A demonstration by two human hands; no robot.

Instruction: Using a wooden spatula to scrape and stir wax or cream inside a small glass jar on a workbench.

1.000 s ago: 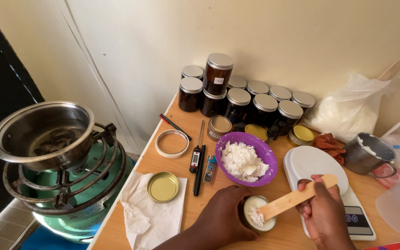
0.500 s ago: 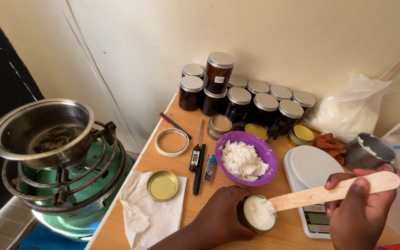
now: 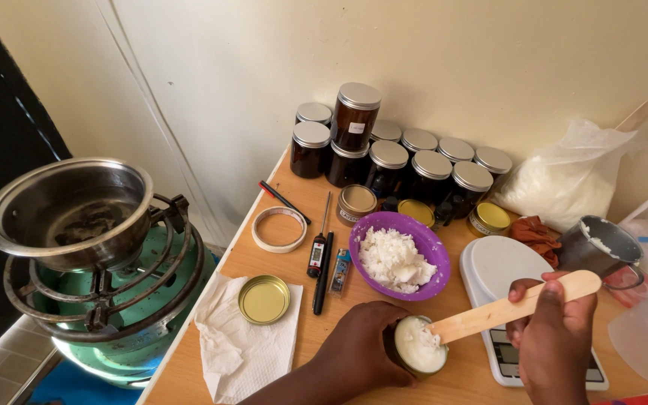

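- Left hand [image 3: 358,352] wrapped around the side of a small round tin [image 3: 416,346], low on the wooden surface [image 3: 294,300] at about 6 o'clock.
- Tin filled nearly to the rim with pale white cream.
- Right hand [image 3: 553,337] closed on a flat wooden spatula [image 3: 515,306], gripped near its upper end, at about 4 o'clock.
- Spatula slanted down to the left, tip touching the cream inside the tin.
- Purple bowl [image 3: 399,255] of crumbly white flakes just beyond the tin, toward 12 o'clock.
- White kitchen scale [image 3: 504,277] under and beside the right hand, partly hidden by it.
- Gold lid [image 3: 263,299] lying on a white paper napkin [image 3: 245,349] at 9 o'clock of the tin.
- Probe thermometer [image 3: 318,251], black pen [image 3: 322,274] and small lighter [image 3: 341,271] side by side between lid and bowl.
- Roll of tape [image 3: 279,229] farther back, near the surface's left edge.
- Cluster of dark jars [image 3: 406,161] with silver lids against the wall at 12 o'clock, one stacked on top.
- Plastic bag [image 3: 564,180] of white flakes at 2 o'clock, metal cup [image 3: 598,247] just before it.
- Steel pot [image 3: 69,210] on a green gas burner [image 3: 114,300] at 9 o'clock, off the surface.
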